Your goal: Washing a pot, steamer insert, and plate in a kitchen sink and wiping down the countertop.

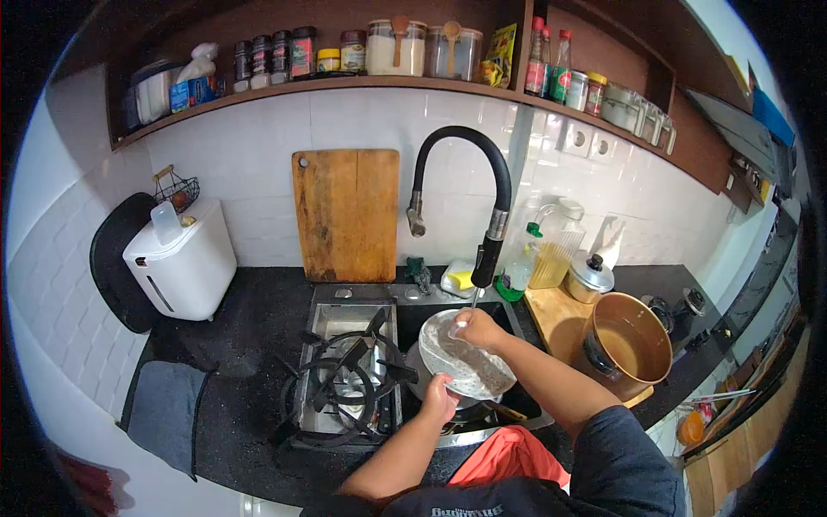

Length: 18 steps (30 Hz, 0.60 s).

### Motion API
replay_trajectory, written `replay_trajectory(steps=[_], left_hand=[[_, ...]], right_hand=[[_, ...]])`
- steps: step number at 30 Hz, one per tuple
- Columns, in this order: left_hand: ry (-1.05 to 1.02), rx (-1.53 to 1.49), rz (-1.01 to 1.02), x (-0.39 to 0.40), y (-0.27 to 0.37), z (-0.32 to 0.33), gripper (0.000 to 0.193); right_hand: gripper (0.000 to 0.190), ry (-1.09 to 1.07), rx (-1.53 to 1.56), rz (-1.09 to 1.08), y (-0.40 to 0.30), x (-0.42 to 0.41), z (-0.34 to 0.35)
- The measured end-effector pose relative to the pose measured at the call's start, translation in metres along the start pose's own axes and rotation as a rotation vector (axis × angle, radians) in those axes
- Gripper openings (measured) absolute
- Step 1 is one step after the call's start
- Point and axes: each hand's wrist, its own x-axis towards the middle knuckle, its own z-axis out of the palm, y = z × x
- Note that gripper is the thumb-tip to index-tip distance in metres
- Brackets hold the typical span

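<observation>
A white speckled plate (475, 368) is tilted over the dark sink basin (413, 316), its face smeared with whitish residue or suds. At its lower edge my left hand (441, 400) grips the rim. My right hand (477, 329) rests at the plate's upper part with the fingers closed around something small and pale, mostly hidden. Directly above stands the black faucet sprayer (488, 262), and a thin stream of water shows just under it. Other dishes and a pan with a wooden handle (507, 411) lie below the plate in the sink.
Black burner grates (352, 375) lie over the left basin. A wooden cutting board (347, 216) leans on the wall. Right of the sink are a green-capped bottle (519, 265), a glass pitcher (559, 242), a lidded pot (590, 279) and a large pot (627, 342). A yellow sponge (461, 280) sits behind the sink.
</observation>
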Motion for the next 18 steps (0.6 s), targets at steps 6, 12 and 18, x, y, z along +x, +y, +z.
replay_trajectory(steps=[6, 12, 18], left_hand=[[-0.057, -0.026, -0.020, 0.003, -0.001, -0.006, 0.020], [-0.150, -0.079, -0.047, 0.007, -0.002, -0.005, 0.024], [-0.134, -0.157, -0.073, 0.006, 0.004, -0.007, 0.027]], right_hand=[[0.021, -0.150, 0.536, 0.080, -0.015, 0.004, -0.009], [0.007, 0.060, -0.066, -0.022, -0.010, 0.019, -0.018], [0.010, -0.018, -0.174, 0.034, -0.044, 0.016, -0.023]])
